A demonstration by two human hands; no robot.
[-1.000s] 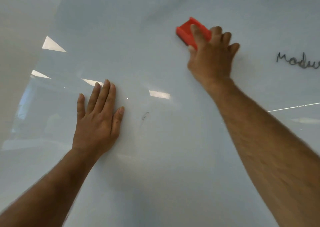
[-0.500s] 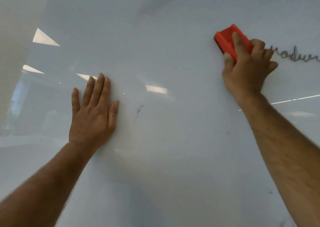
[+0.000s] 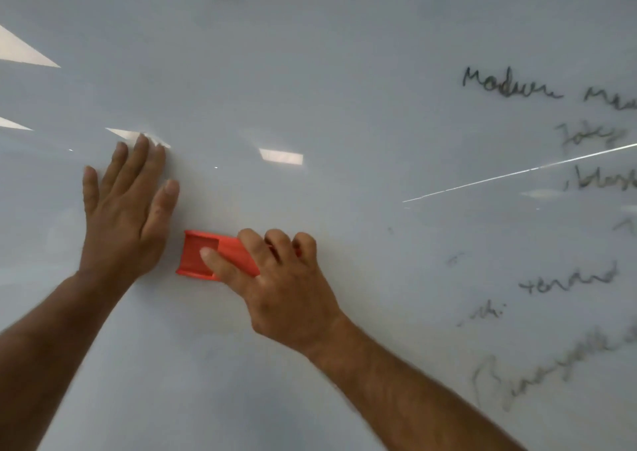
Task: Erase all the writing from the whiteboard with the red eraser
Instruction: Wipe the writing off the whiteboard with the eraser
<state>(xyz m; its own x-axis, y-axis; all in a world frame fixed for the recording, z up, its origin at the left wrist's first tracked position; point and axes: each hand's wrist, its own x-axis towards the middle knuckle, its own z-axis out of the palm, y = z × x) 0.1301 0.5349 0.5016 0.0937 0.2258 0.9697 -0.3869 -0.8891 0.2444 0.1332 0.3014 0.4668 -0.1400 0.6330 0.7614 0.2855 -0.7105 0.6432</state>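
Note:
A glossy whiteboard [image 3: 310,71] fills the head view. My right hand [image 3: 286,285] grips the red eraser [image 3: 206,254] and presses it flat on the board at lower centre, just right of my left thumb. My left hand [image 3: 127,209] lies flat on the board with fingers spread, holding nothing. Black handwriting [image 3: 510,85] runs in several lines down the right side, smeared in places, with a larger scrawl [image 3: 551,364] at the lower right. The board's left and middle show no writing.
Ceiling lights reflect as bright patches [image 3: 281,156] on the board, and a thin bright streak [image 3: 517,173] crosses the right part. Both forearms reach in from the bottom edge.
My right hand has swept the eraser from the upper right, beside the first written word, down and left to lower centre. The small dark mark beside my left hand no longer shows. The view has shifted right.

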